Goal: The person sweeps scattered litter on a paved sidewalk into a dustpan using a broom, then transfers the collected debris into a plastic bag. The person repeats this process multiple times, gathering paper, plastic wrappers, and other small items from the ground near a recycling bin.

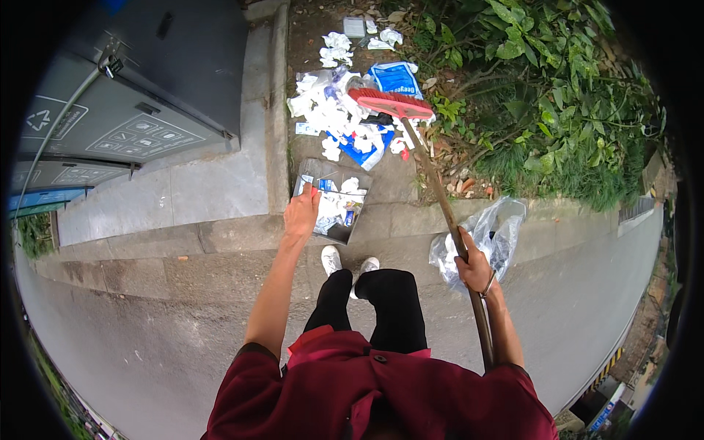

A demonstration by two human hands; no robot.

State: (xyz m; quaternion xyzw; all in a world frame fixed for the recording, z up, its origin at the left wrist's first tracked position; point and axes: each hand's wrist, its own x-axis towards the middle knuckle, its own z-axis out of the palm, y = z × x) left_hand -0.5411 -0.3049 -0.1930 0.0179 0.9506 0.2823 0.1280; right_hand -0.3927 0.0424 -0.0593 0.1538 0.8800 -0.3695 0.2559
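Observation:
My left hand [301, 213] is closed around the handle of a dark dustpan [330, 167], which rests on the paving just beyond my shoes. Inside the pan lie crumpled white tissues [329, 206] and small wrappers. My right hand [474, 265] grips the wooden handle [437, 184] of a broom. Its red bristle head [391, 103] is at the right side of a heap of crumpled white paper [319, 113]. A blue-and-white plastic package [395, 80] lies behind the broom head, and a blue plastic bag [360, 151] lies at the heap's near side.
A clear plastic bag [506, 220] sits by the kerb beside my right hand. Grey waste bins [126, 124] stand on a raised slab at left. Leafy shrubs [539, 104] border the right. More tissues [335, 49] and a clear plastic tray [353, 27] lie farther off.

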